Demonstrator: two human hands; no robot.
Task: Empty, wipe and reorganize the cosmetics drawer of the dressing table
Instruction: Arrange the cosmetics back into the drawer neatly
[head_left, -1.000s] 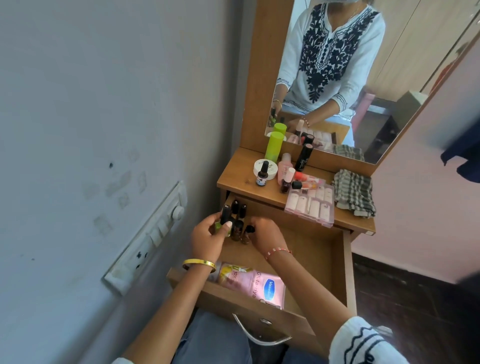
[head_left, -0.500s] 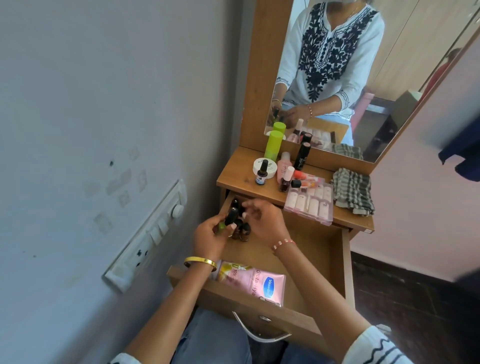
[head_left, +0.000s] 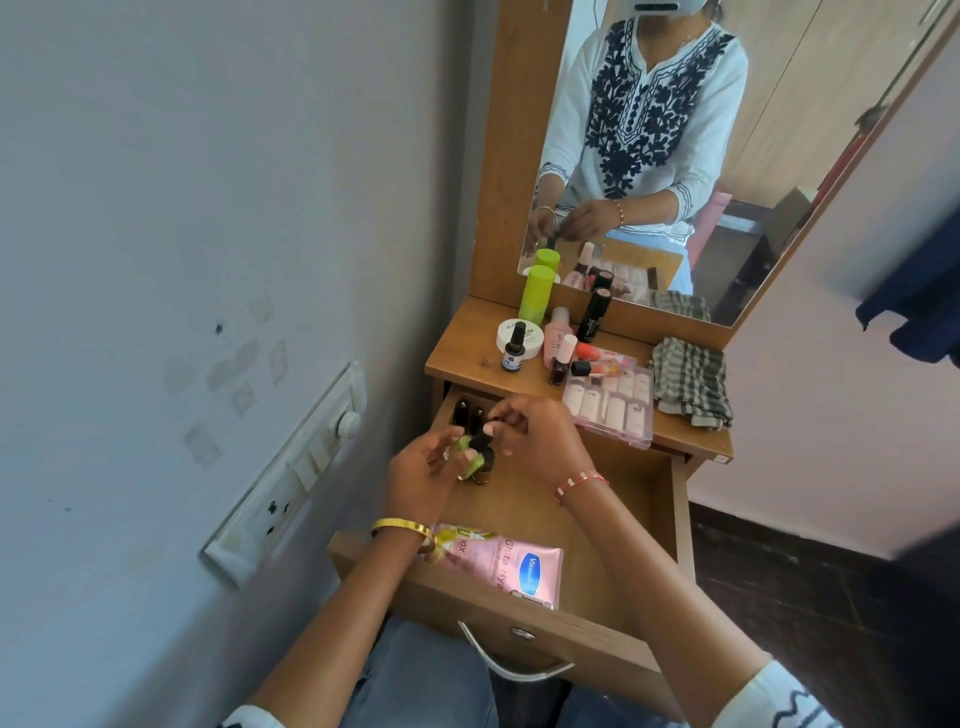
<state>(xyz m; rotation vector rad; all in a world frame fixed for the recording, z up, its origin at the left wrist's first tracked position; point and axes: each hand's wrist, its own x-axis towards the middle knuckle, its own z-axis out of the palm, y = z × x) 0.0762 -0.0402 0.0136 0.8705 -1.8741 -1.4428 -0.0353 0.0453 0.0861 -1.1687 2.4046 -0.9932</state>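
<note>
Gripping a small green nail-polish bottle (head_left: 464, 451) by its glass body, the left hand (head_left: 421, 480) held it over the back-left corner of the open wooden drawer (head_left: 613, 525), while the right hand (head_left: 540, 441) closed thumb and fingertips around that bottle's black cap (head_left: 480, 442). The bottle stood roughly upright, its long axis rising from the drawer floor and leaning a little toward the right hand, so both hands were on it at once, left below and right above. Whether the cap was being tightened or merely steadied could not be told.

Just behind the hands, deeper in that corner, a few dark-capped small bottles (head_left: 467, 413) stood upright in a cluster. At the drawer's front edge a flat pink lotion tube (head_left: 506, 564) lay on its side, lengthwise along the front. Beyond the drawer, on the wooden tabletop (head_left: 467, 353), waited more cosmetics, a clear plastic box of false nails (head_left: 610, 405) and a folded checked cloth (head_left: 691, 382). The bottle probably belonged down beside the cluster.
</note>
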